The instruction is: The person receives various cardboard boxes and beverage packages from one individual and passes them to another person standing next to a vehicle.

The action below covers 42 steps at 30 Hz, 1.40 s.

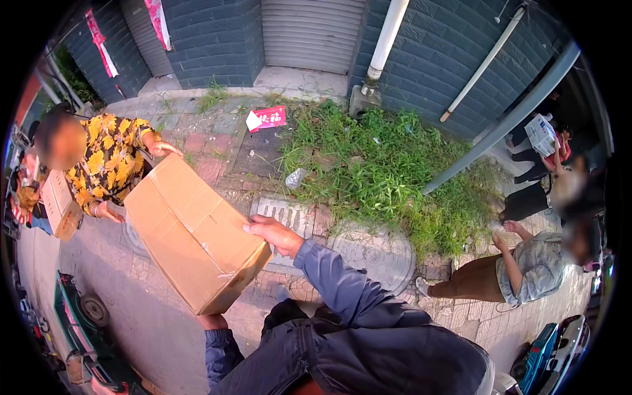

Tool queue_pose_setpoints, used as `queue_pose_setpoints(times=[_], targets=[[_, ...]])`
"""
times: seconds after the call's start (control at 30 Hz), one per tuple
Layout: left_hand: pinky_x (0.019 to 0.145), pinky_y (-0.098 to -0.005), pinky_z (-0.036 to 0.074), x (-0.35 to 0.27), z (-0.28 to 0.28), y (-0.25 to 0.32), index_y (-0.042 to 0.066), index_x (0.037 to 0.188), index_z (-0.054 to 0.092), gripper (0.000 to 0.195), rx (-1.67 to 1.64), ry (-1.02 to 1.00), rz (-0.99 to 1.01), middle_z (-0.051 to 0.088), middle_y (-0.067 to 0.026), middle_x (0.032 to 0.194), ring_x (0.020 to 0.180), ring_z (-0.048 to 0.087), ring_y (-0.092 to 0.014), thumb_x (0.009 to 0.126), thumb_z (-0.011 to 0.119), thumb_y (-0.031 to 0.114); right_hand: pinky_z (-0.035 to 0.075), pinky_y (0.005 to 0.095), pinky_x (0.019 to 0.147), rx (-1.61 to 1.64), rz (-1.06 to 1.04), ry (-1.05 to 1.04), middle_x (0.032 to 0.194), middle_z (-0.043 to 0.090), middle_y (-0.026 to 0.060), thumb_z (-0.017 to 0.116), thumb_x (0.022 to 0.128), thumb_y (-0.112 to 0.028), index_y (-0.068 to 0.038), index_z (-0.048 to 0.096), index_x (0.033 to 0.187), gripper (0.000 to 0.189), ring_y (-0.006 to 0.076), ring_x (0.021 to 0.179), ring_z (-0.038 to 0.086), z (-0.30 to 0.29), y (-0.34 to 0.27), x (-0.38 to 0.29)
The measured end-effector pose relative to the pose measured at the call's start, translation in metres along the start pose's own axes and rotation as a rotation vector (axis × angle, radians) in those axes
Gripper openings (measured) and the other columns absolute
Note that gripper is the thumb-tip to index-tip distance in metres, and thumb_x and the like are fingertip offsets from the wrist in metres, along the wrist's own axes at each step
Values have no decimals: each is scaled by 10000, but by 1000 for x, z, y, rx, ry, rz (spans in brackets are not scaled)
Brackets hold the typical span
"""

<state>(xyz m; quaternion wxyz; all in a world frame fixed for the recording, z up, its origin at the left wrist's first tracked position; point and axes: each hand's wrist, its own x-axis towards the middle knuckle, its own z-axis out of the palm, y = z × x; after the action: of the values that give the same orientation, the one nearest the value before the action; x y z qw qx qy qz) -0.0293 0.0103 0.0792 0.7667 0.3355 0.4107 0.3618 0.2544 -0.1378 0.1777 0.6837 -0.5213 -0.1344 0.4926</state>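
Observation:
A large brown cardboard box (192, 227) is held up in front of me, tilted, with its taped top seam showing. My right hand (276, 233) grips its far right corner, thumb on the top face. At the near lower corner, my left hand (213, 322) supports the box from beneath, its fingers hidden. Facing me at the left is a person in a floral shirt (106, 153). One of that person's hands lies near the box's far corner; the other is open beside its left edge.
Weeds (375, 173), a round manhole cover (373, 254) and a slanted grey pole (503, 118) lie ahead and right. Another person (531, 269) stands right; people beyond carry a white carton (540, 134). A green three-wheeled vehicle (89, 340) is lower left, another carton (61, 205) behind the floral-shirted person.

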Motion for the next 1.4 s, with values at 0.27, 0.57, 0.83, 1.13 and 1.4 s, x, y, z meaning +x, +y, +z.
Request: queue_pose_setpoints(times=[0.27,0.57,0.83,1.13,1.4], targets=[[973,-381,470,-43,119,-49,78,1355,492,514,86,-331,-188,571,-78,1327,1181,563,-249,1011,399,448,387,313,1018,120,-85,407,1246,592,133,648,885,-276,51,515,1301,546,208,1172,539,-125,12,-139],[1007,-345,430,-156,300,-106,87,1389,469,524,132,-791,-558,556,-62,1347,1208,548,-201,1032,360,454,428,296,934,232,-453,865,1130,638,77,597,924,-218,34,578,1186,365,166,1054,587,-183,-27,-358],[1017,-301,367,-268,416,-174,9,1355,491,488,270,-1233,-494,560,-89,1281,1161,508,-153,1032,408,365,431,328,961,356,-794,1241,1147,610,69,563,938,-198,0,570,1147,288,173,1087,567,-198,-32,-504],[1100,-328,305,-337,467,-236,-18,1306,536,490,449,-1429,-396,496,-152,1371,1293,433,-247,1007,457,362,423,355,992,433,-940,1321,1244,593,109,516,953,-266,18,523,1257,416,220,1153,562,-197,-42,-581],[1181,-384,161,-374,483,-207,-4,1451,369,720,624,-1713,-143,333,-182,1523,1451,204,-311,986,391,545,429,377,981,484,-983,1291,1225,616,121,505,977,-295,-1,546,1240,397,240,1126,578,-207,-11,-607]])
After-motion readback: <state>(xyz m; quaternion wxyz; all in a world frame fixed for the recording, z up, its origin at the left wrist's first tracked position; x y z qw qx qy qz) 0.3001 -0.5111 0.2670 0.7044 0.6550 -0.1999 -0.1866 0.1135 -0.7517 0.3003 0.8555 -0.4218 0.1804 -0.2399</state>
